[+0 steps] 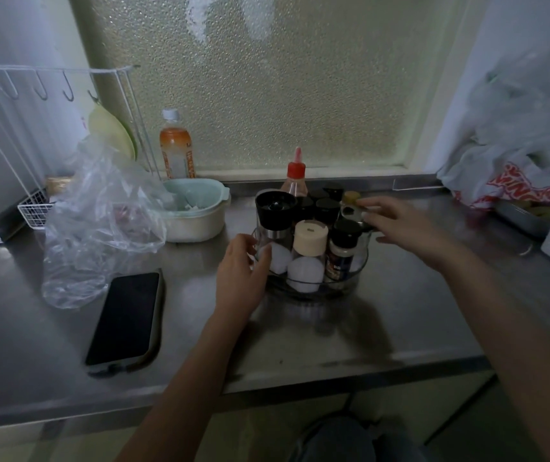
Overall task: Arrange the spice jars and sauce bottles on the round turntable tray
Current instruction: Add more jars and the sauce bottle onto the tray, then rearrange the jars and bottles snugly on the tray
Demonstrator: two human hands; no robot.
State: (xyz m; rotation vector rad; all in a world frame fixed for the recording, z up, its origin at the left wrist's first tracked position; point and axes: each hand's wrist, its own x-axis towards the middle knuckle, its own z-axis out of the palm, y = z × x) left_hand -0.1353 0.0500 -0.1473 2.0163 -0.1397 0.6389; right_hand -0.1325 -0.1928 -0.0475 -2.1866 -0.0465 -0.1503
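The round turntable tray (346,284) sits at frame centre on the steel counter (416,305), loaded with upright jars and bottles. The left hand (242,271) cups the tray's left wall, grip loosely curled against it. The right hand (400,225) hovers over the right rim, grip released, fingers spread.

Both forearms reach forward, left hand (242,271) cupped upright, right hand (400,225) spread, palm down.
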